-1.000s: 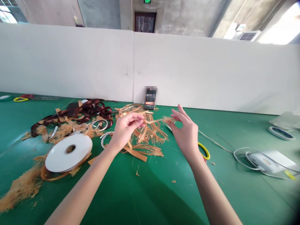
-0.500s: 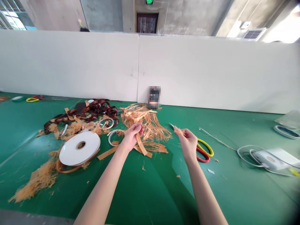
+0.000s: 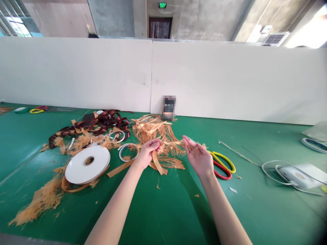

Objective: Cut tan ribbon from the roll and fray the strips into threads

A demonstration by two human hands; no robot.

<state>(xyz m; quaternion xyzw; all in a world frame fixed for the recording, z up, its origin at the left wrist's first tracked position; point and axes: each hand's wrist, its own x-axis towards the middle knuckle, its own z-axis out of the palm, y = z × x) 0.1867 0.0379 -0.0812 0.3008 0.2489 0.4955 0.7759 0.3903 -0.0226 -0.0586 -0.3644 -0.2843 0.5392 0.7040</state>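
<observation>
The left hand (image 3: 149,153) closes on one frayed orange strip (image 3: 156,163), whose end hangs toward the green bench (image 3: 163,217). The right hand (image 3: 198,159) is spread wide and holds nothing, just beside a pair of yellow-and-red-handled scissors (image 3: 221,165). Beyond both hands lies a heap of orange fibres (image 3: 155,134). To the left sit one white tape roll (image 3: 87,166) and two thin white coils (image 3: 129,152); the bench's near edge shows at lower left.

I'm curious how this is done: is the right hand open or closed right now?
Open: the right hand has its palm up and fingers spread, gripping nothing visible, unlike the left hand, pinched on orange fibres.
</observation>
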